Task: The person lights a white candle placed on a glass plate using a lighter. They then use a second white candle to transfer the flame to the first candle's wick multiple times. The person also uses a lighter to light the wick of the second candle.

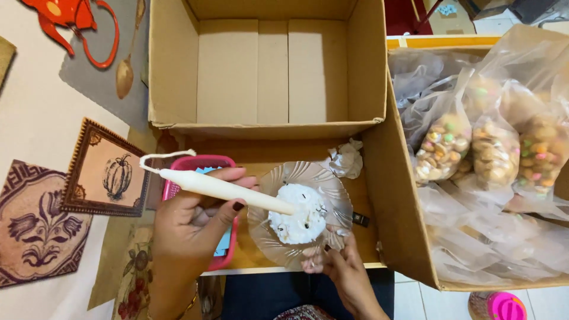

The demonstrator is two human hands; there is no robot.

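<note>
A: Where is the white candle [225, 189] held?

B: It is gripped near its middle by the left hand [189, 228], fingers closed round it, and laid almost flat. Its wick end points up and left; its base is pressed into the lump of white wax [299, 222] on the clear glass dish [278, 184].

A: And the right hand [344, 269]?

B: The dish's near rim is pinched by its fingertips, so the dish is steadied. The hands are kept apart.

A: What step is judged to be in hand?

B: The candle's base seems to be worked against the wax pile, perhaps scraped or set. A firmer hold on the dish and a steeper candle angle would probably be called for.

A: What lies around?

B: A pink tray [201, 163] is partly covered by the left hand, a crumpled paper [347, 159] lies behind the dish, an empty cardboard box [267, 65] stands beyond, and bagged snacks [492, 148] fill a box on the right.
</note>
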